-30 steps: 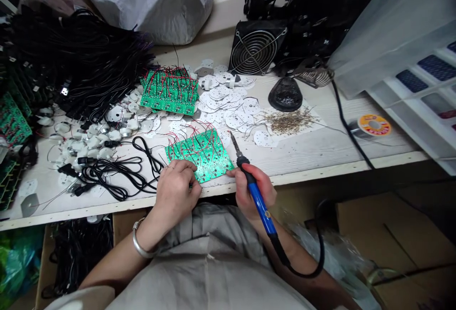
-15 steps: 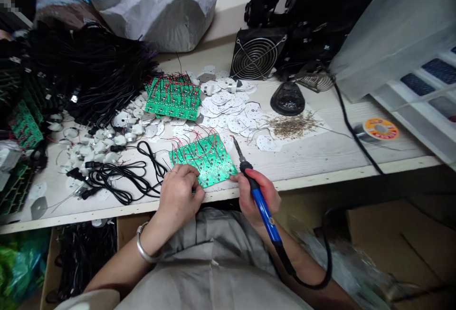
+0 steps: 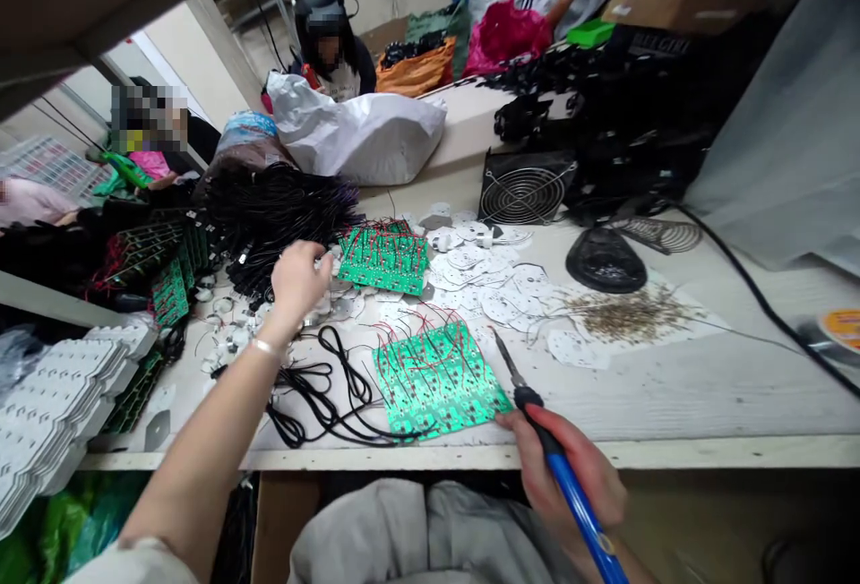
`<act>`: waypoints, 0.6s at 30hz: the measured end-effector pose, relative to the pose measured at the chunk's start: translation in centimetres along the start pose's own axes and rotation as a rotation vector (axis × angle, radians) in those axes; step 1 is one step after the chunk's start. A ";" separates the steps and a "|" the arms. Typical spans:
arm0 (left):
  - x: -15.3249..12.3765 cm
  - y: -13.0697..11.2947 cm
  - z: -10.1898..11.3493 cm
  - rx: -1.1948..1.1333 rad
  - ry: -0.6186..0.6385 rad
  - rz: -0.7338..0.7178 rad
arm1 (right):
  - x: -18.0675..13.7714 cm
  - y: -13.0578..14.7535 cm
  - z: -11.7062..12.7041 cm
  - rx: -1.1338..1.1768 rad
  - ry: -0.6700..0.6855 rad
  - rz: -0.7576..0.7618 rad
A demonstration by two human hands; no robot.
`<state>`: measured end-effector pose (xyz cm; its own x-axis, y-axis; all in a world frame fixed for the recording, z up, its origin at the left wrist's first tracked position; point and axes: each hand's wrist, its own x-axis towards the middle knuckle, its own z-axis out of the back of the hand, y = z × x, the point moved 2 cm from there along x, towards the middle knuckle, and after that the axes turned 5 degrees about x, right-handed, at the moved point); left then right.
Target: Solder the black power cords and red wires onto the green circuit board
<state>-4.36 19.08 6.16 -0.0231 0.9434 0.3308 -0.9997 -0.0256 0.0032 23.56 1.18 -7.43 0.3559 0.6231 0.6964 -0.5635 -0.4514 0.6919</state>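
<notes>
My right hand (image 3: 571,463) grips a soldering iron (image 3: 571,494) by its blue handle, the metal tip pointing up and away. Its fingertips are at the near right corner of a green circuit board (image 3: 440,378) with red and black wires along its far side. My left hand (image 3: 300,279) is over the edge of a heap of black cables (image 3: 269,217), left of a stack of wired green boards (image 3: 382,261). Its fingers are bent and mostly hidden behind the hand, so what they hold, if anything, does not show. Loose black cables (image 3: 315,396) lie beside the near board.
White discs (image 3: 517,288) spread behind the board. To the right are a black soldering stand (image 3: 605,260), brown scraps (image 3: 624,315) and a solder spool (image 3: 839,333). A fan (image 3: 528,190) stands behind. White panels (image 3: 67,405) are stacked at left. Other people sit beyond the table.
My left hand has left the near board and reached forward and left to the cable heap. The right hand still holds the soldering iron by the board. The view has tilted up, showing people beyond.
</notes>
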 end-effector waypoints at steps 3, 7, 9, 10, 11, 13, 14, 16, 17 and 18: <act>6.8 0.9 -1.0 0.007 -0.015 -0.009 | 0.3 0.1 0.0 0.002 0.001 0.036; 11.4 -1.0 -2.7 -0.049 -0.017 -0.079 | 0.5 0.1 -0.1 0.002 -0.015 0.083; 12.4 -2.3 -3.6 -0.085 -0.018 -0.094 | 0.5 0.2 -0.1 -0.003 -0.025 0.090; 12.7 -2.7 -4.0 -0.108 -0.024 -0.096 | 0.5 0.3 -0.1 -0.004 -0.027 0.094; 12.9 -3.0 -4.2 -0.134 -0.035 -0.096 | 0.5 0.3 -0.1 -0.005 -0.030 0.095; 13.1 -3.1 -4.0 -0.202 -0.078 -0.085 | 0.5 0.5 -0.2 -0.011 -0.033 0.094; 13.0 -2.8 -3.4 -0.239 -0.105 -0.072 | 0.5 0.7 -0.2 -0.014 -0.034 0.091; 12.4 -1.5 -1.4 -0.319 -0.181 -0.027 | 0.6 0.9 -0.2 -0.014 -0.011 0.083; 11.6 -0.6 -0.2 -0.356 -0.215 -0.004 | 0.6 1.0 -0.1 -0.009 -0.023 0.083; 10.4 0.3 1.2 -0.411 -0.289 0.015 | 0.6 1.0 -0.1 -0.003 -0.010 0.080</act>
<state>-4.89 28.52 10.79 -0.0917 0.8126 0.5756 -0.9225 0.1484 -0.3564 23.14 1.18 -6.29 0.3171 0.5788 0.7513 -0.5926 -0.4975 0.6335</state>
